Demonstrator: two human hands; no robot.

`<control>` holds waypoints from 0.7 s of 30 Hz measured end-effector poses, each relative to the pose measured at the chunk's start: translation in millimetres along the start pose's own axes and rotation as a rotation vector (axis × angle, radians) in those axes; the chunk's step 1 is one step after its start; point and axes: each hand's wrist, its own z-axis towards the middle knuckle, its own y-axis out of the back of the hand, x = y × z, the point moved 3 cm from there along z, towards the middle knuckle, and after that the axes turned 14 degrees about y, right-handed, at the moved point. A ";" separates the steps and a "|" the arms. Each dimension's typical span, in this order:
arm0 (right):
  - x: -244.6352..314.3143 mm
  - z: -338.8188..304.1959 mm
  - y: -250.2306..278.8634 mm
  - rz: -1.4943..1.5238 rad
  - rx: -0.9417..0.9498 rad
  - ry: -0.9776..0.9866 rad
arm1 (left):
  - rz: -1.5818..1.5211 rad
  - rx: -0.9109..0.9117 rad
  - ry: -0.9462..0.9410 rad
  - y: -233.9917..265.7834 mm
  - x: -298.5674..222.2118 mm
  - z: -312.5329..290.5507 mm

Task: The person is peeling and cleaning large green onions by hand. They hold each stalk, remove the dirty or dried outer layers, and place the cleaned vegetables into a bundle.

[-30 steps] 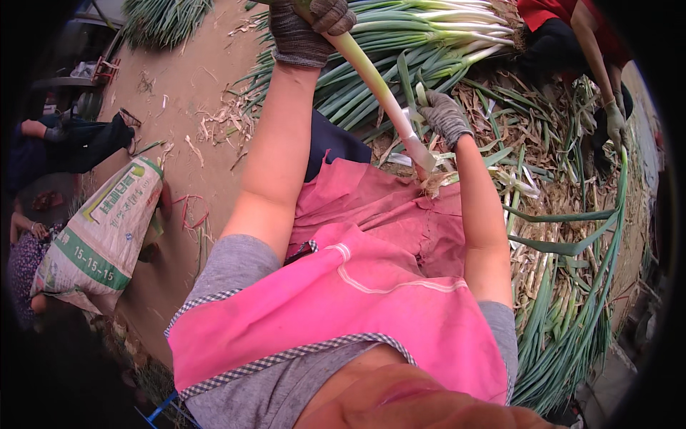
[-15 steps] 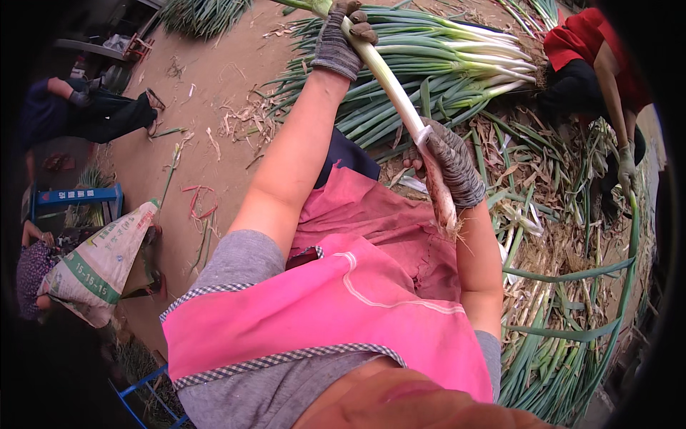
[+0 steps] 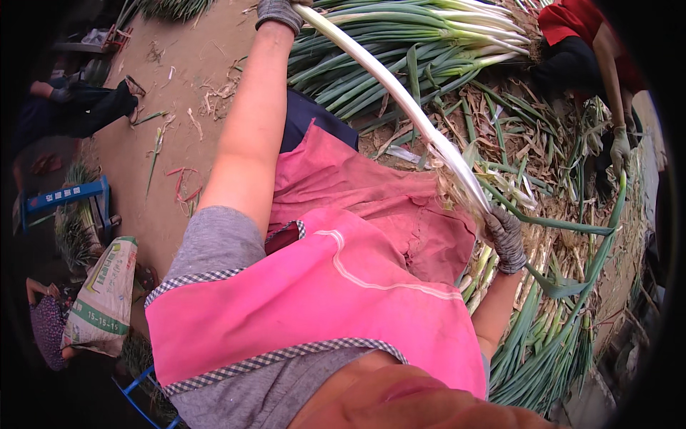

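A long green onion (image 3: pixel 386 79) stretches slantwise in front of me, its white stalk bare and shiny. My left hand (image 3: pixel 279 13), in a grey knit glove, is closed round its upper part near the top edge of the view; the leaves beyond are out of frame. At the root end, my gloved right hand (image 3: pixel 504 239) has its fingers closed round the bottom of the stalk. Loose pale outer skin (image 3: pixel 449 184) hangs along the lower stalk, just above that hand. The roots are hidden behind the fingers or blurred.
A big pile of green onions (image 3: pixel 421 36) lies ahead. Dry peelings (image 3: pixel 500 125) litter the ground at right, beside more onions (image 3: pixel 543 357). A co-worker's gloved hand (image 3: pixel 620 150) holds long green leaves at far right. At left are a sack (image 3: pixel 103 297) and a blue metal frame (image 3: pixel 64 196).
My right hand has slid down the stalk to the root end, and outer skin now hangs loose there. My left hand has moved up and left with the onion's upper part.
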 end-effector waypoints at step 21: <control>140.5 168.0 -149.2 -0.460 -0.046 0.640 | -0.016 0.362 0.247 -84.4 74.0 -54.8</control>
